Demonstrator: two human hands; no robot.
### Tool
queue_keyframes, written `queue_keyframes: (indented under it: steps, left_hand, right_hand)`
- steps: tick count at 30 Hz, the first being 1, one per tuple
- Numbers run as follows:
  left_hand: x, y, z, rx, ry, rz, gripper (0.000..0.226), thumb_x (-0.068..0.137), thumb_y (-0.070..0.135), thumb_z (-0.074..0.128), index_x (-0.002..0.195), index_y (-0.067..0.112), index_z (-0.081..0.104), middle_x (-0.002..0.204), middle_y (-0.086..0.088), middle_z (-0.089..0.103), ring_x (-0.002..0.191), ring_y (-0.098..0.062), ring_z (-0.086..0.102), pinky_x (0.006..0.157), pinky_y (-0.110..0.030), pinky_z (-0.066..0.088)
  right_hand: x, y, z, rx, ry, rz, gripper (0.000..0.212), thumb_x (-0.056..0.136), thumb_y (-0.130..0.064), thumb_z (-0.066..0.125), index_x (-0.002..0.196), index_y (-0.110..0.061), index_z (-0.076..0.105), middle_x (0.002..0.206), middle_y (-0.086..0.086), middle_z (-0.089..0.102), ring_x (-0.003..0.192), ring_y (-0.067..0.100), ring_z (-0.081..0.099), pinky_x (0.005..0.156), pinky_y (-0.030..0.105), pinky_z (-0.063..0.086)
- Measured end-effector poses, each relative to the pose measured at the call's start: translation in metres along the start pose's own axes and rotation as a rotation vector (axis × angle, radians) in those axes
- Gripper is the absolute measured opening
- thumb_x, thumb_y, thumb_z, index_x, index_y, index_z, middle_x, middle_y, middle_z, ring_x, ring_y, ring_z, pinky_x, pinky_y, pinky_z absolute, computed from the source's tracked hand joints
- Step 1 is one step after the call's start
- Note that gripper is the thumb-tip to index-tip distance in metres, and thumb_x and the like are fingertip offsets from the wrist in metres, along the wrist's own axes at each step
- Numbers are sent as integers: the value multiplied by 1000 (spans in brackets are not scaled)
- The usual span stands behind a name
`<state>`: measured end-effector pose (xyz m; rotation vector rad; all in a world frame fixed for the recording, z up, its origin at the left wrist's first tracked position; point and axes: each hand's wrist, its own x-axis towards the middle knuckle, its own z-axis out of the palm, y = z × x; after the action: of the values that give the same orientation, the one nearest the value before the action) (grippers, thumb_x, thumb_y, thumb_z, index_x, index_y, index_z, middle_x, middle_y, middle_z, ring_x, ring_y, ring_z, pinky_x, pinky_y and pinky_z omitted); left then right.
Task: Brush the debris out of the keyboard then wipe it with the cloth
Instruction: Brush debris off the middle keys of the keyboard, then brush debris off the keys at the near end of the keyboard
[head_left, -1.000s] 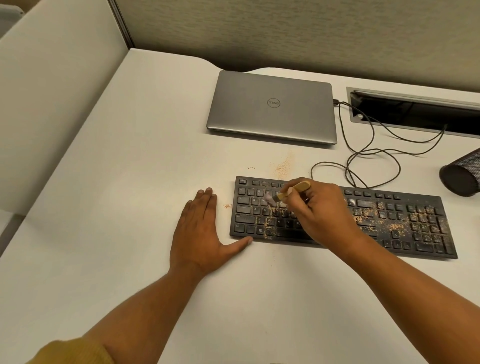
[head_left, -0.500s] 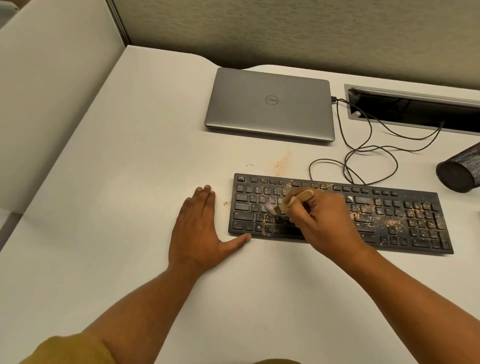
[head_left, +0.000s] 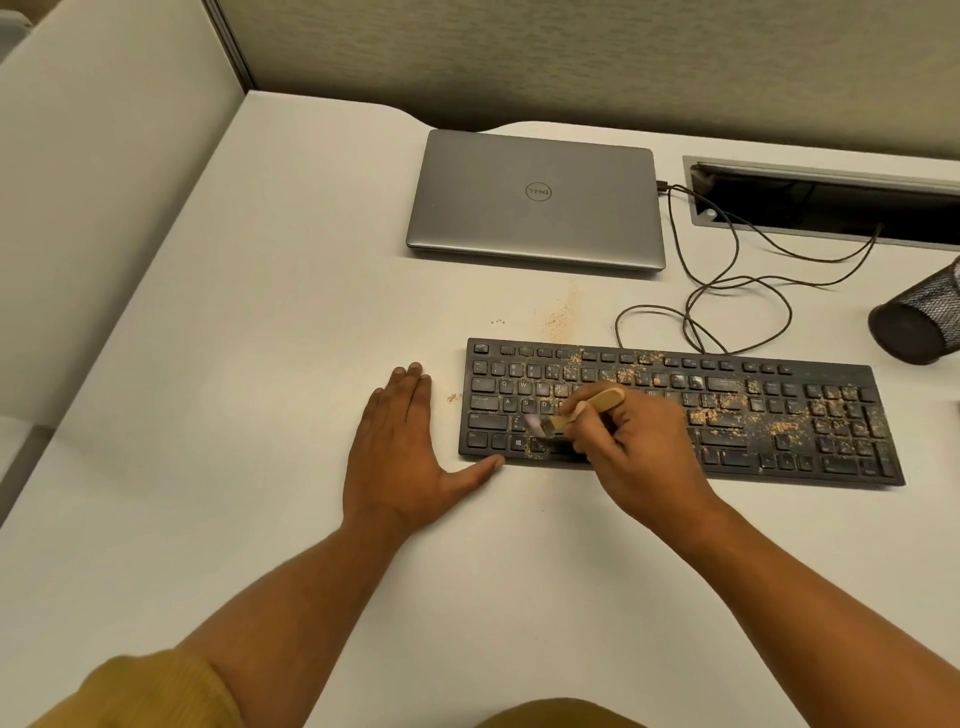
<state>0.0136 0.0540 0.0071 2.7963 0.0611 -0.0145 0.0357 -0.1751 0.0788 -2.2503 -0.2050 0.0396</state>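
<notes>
Black keyboard (head_left: 737, 441), speckled with tan debris (head_left: 782, 427), right of centre on the white desk (head_left: 260, 364), long side roughly parallel to the near edge. Right hand (head_left: 639, 457) over its left half, fingers curled round a wooden-handled brush (head_left: 597, 402); pale bristles, blurred, down at the lower-left keys. Left hand (head_left: 400, 457) flat on the desk just beside the keyboard's left end, fingers straight and together, thumb spread out against the front-left corner. Further crumbs (head_left: 561, 317) on the desk just behind the keyboard. Closed grey laptop (head_left: 535, 202) toward the far edge; dark cable (head_left: 737, 291) looping from its right side; black mesh cup (head_left: 919, 322) at the right edge.
</notes>
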Motion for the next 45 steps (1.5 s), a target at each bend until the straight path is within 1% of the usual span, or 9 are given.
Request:
queue_keyframes:
  steps: [6,9,15,21,23,27,31,38,45]
  left_hand:
    - [1,1,0,-9,-15,-4,122,68,95,36,156,12,20,166,0,12,153,-13,4,125,-33,4]
    - [0,0,-1,-16,-12,-8,123,67,95,38,156,12,19,166,0,11,153,-13,3,124,-32,3]
    - [-2,0,-2,-44,-23,-4,125,66,96,32,157,12,18,166,-1,12,153,-13,4,124,-31,3]
    - [-11,17,-13,-294,164,74,78,86,68,50,143,15,48,153,-2,42,140,-18,39,114,-34,33]
    - [-17,42,-27,-446,68,165,62,86,49,66,140,23,51,136,6,56,117,-12,58,95,-24,48]
    - [-34,92,-41,-612,-182,232,44,89,19,72,128,33,60,105,19,62,87,2,62,72,-14,49]
    - [-41,111,-48,-760,-20,89,32,93,12,66,111,39,64,100,18,71,95,-4,68,82,-16,54]
    - [-20,123,-68,-908,1,-65,12,100,16,55,97,21,66,103,1,74,88,-12,74,75,-34,61]
    - [36,131,-85,-768,-8,-71,8,88,20,73,95,18,73,97,2,73,79,-12,71,78,-27,60]
  right_hand:
    - [-4,-2,2,20,23,-18,24,100,-21,51,90,-15,72,70,-6,69,61,14,65,51,37,52]
    - [-10,-7,1,-5,-9,-40,24,99,-8,52,84,-9,71,61,-16,59,55,4,58,46,13,36]
    - [-19,-10,1,-63,-95,-29,25,99,-16,49,86,-12,69,62,-12,60,57,2,53,47,14,31]
    - [-30,-14,-15,-110,-58,-155,27,98,-32,45,93,-17,67,78,-10,64,71,5,55,58,22,43]
    - [-36,-10,-17,-137,-84,-193,35,93,-42,39,99,-23,68,89,-12,65,79,5,56,65,28,49]
    - [-43,-10,-21,-103,-148,-352,24,95,-37,43,107,-30,63,98,-15,64,86,1,52,72,20,44]
    - [-51,-3,-35,72,-101,-328,28,93,-44,51,121,-40,51,107,-21,62,99,-2,56,79,10,45]
    - [-82,71,-29,-299,-127,-385,29,90,-46,49,72,-26,58,66,-14,54,61,6,49,51,23,40]
    - [-75,89,-6,-516,-139,-426,27,84,-44,55,66,-25,46,59,-10,52,56,14,51,46,25,39]
